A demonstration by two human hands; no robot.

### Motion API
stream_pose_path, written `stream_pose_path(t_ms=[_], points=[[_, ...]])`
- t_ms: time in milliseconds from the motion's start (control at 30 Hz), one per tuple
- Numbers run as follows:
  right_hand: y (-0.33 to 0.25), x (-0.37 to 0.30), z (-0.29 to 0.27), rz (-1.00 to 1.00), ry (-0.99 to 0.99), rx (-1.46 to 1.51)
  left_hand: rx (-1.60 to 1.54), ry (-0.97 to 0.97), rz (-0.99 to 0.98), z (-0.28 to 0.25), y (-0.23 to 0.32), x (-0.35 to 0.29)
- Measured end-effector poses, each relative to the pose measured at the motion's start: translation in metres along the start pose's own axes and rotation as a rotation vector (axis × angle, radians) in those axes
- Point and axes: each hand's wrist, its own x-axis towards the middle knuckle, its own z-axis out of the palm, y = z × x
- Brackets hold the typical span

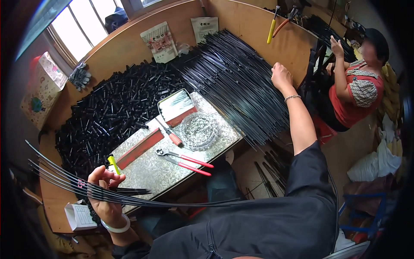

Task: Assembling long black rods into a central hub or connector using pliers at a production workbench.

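Observation:
Several long, thin black rods [142, 200] lie across my left hand [104, 192], whose fingers are closed around them near the lower left of the workbench. The rods bow and stick out on both sides of that hand. My right arm reaches out to the far right, and my right hand [282, 77] is at the edge of a wide layer of similar black rods [241, 82]. Its fingers are curled in; whatever they grip, if anything, is hidden. Just behind my left hand's fingers stands a small yellow-green object [113, 164].
A heap of short black tubes [120, 103] covers the left bench. On the speckled board [142, 181] are red-handled pliers [185, 163], a screwdriver [174, 136], a glass bowl of small metal pieces [199, 131] and a tray of thin pins [176, 105]. Another person [355, 93] sits at right.

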Motion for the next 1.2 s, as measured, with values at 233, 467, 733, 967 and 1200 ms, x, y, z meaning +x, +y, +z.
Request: stream_pose_path(t_ms=[233, 467, 733, 967, 1200], points=[[-0.017, 0.008, -0.055, -0.010, -0.091, -0.016, -0.018, -0.021, -0.003, -0.002, 0.006, -0.001], [-0.022, -0.004, -0.059, -0.017, -0.151, 0.085, -0.085, 0.014, -0.029, 0.000, 0.008, -0.015], [-0.018, -0.015, -0.057, -0.274, 0.043, 0.209, -0.207, -0.003, -0.177, 0.016, 0.000, 0.011], [-0.039, -0.027, -0.061, -0.178, 0.102, 0.033, -0.224, -0.145, -0.102, 0.017, -0.001, 0.018], [-0.052, -0.035, -0.077, -0.129, 0.145, 0.168, -0.209, -0.120, -0.125, 0.025, -0.017, 0.008]])
